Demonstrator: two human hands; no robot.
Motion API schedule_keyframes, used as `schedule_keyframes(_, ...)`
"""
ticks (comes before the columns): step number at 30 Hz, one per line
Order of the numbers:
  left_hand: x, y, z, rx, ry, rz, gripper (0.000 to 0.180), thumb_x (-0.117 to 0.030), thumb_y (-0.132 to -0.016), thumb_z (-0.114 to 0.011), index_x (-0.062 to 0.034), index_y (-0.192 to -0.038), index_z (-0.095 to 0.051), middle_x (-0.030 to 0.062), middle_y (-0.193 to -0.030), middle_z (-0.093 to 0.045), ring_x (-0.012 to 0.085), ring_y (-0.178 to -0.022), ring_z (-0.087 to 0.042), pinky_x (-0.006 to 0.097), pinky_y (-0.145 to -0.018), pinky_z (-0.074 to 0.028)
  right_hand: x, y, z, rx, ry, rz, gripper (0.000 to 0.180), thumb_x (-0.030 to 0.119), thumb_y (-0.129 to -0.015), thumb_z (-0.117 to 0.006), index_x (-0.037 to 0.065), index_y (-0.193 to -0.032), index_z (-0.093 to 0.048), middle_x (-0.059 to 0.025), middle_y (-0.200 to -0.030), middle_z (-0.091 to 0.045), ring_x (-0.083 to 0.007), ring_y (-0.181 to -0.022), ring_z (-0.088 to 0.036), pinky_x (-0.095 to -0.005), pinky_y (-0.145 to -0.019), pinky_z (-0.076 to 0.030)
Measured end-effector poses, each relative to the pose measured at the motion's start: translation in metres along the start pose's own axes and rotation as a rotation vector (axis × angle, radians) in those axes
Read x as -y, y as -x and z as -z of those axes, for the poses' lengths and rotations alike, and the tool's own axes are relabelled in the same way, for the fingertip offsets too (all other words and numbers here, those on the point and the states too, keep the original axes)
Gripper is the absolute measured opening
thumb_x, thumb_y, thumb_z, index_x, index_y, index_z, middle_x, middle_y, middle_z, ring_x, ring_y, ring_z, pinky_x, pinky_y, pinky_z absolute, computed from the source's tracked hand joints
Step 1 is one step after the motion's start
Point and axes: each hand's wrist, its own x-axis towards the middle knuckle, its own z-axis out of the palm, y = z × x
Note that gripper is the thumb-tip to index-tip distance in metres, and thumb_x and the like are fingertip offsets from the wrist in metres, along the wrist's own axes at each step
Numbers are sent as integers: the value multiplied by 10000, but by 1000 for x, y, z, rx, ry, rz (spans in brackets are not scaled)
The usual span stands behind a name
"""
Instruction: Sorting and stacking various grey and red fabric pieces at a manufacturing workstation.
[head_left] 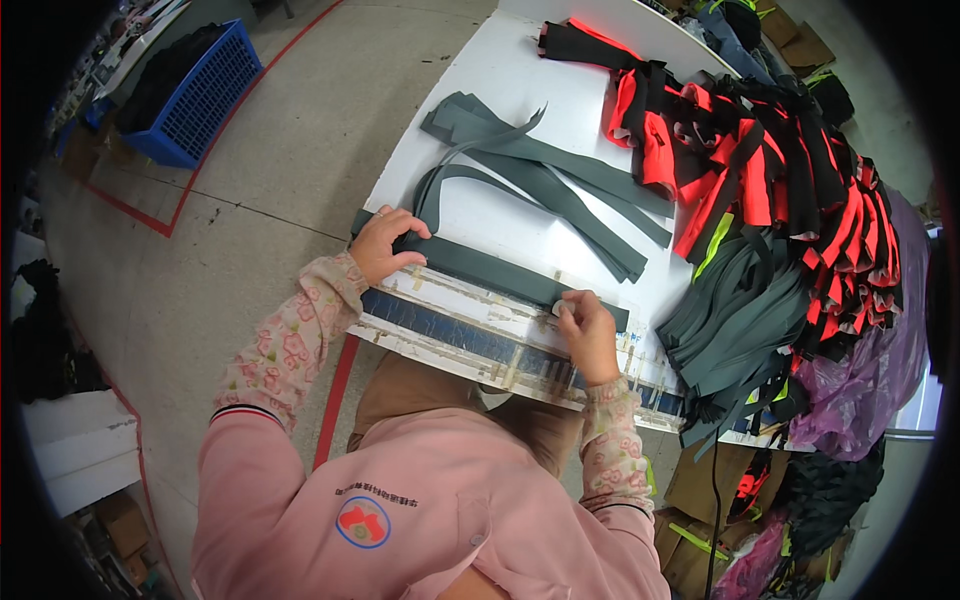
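Note:
A dark grey-green fabric strip (pixel 490 270) lies lengthwise near the front edge of the white table (pixel 480 70). At its left end my left hand (pixel 388 243) rests on it, thumb and fingers apart. My right hand (pixel 592 338) is closed in a pinch over the strip's right part. Between its thumb and forefinger shows a small pale rounded piece (pixel 562 307), too small to name for sure. Beyond the strip, several loose grey-green strips (pixel 560 180) lie crossed and curled, one looping down close to my left hand.
Black and bright red fabric pieces (pixel 750 170) heap on the table's right side, beside a bundle of grey-green strips (pixel 740 310). Worn tape (pixel 470 335) covers the front edge. A purple plastic bag (pixel 860 380) hangs at right. A blue crate (pixel 205 95) stands on the floor, far left.

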Motion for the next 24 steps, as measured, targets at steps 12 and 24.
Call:
schedule_keyframes(12,-2,0,-4,-95,143,71,188,-101,-869,-639,-89,-1054,-609,83,-908,-591,265,-850,-545,371,-783,-444,60,-28,-30,412,-440,-131,515,37,-902,-623,7,-1392,-469,-25,-670,-555,-97,-588,-528,-281,-549,-443)
schedule_keyframes(24,2,6,-5,-98,-11,-47,225,-63,-778,-669,-122,-980,-591,62,-931,-571,296,-870,-520,397,-818,-427,105,-58,-129,128,-212,101,173,86,-835,-686,19,-988,-638,-120,-667,-640,-242,-552,-610,-368,-580,-485)
